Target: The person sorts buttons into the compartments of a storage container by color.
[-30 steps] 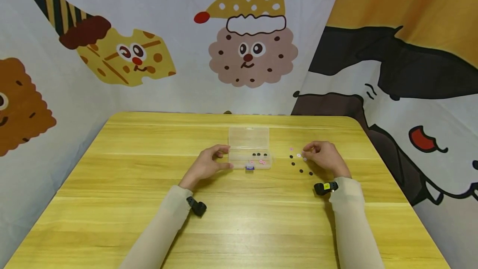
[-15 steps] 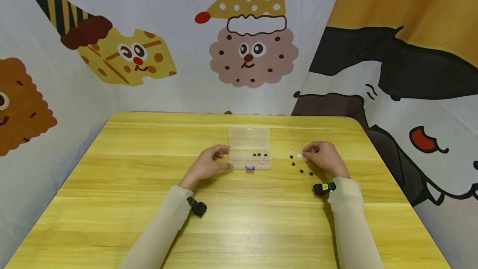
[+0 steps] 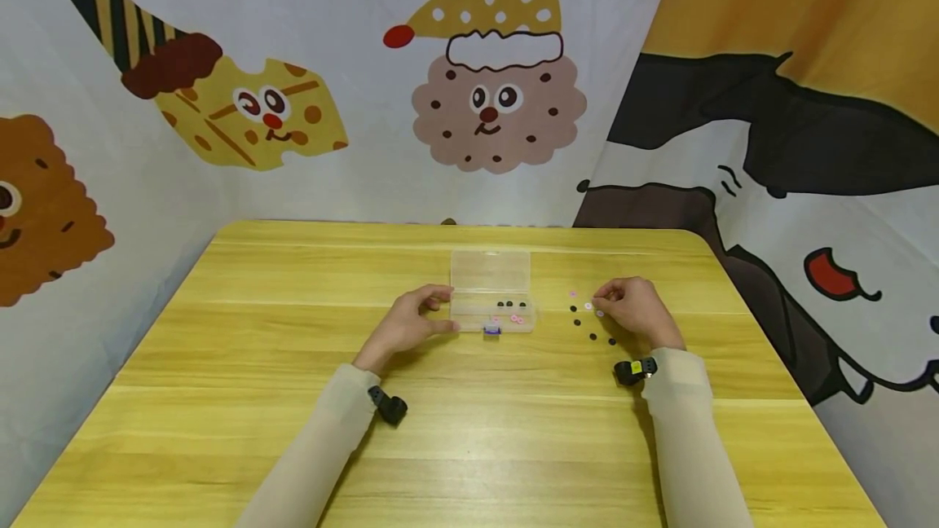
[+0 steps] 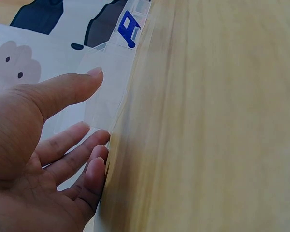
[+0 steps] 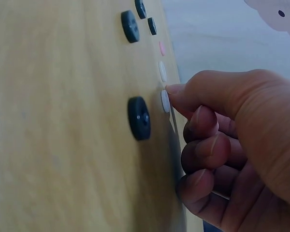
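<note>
cartoon-printed cloth backs a yellow wooden table (image 3: 293,430) where, from the head view, a person's left hand (image 3: 407,324) steadies the open clear plastic box (image 3: 490,290), thumb and fingers curled loosely against its left end; black and pink buttons lie in its front compartments. the right hand (image 3: 637,308) rests among loose buttons right of the box, well apart from it. almost nothing has shifted over the last second, both hands holding their places, which suggests the pick is being settled, not yet lifted.

the left wrist view shows straightish fingers (image 4: 82,162) touching the box wall, thumb above, gripping lightly.

the right wrist view shows the fingertip pressed on a small white button (image 5: 165,101) lying flat on the table, other fingers curled in; a black button (image 5: 138,118) sits just beside it, more black buttons and a pink one farther on.
</note>
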A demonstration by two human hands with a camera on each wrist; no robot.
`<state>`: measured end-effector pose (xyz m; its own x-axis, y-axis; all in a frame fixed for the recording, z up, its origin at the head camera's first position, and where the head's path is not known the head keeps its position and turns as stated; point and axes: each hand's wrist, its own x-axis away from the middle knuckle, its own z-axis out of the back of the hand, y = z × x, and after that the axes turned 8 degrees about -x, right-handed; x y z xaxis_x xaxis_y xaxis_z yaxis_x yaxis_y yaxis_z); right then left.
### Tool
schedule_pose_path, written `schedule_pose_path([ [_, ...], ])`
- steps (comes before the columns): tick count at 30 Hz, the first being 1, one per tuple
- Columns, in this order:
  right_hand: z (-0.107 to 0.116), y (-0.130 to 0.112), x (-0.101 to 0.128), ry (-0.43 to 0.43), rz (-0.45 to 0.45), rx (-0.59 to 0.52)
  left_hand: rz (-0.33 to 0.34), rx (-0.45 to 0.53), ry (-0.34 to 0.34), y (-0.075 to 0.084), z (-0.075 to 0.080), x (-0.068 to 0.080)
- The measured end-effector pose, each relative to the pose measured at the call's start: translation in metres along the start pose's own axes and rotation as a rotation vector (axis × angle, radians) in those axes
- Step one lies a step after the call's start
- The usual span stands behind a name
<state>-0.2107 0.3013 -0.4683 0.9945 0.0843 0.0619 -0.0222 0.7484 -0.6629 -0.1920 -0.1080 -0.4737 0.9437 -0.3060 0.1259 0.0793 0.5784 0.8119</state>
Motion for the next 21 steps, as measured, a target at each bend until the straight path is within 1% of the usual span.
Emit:
schedule_pose_path([
  [9, 0.001, 0.0004, -0.0007, -0.021, 0.02, 0.009, 0.006, -0.013, 0.004, -0.0001, -0.0002, -0.0003],
  [21, 0.003, 0.0005, 0.0017, -0.02, 0.041, 0.008, 0.002, 0.001, 0.002, 0.003, 0.0008, 0.0016],
])
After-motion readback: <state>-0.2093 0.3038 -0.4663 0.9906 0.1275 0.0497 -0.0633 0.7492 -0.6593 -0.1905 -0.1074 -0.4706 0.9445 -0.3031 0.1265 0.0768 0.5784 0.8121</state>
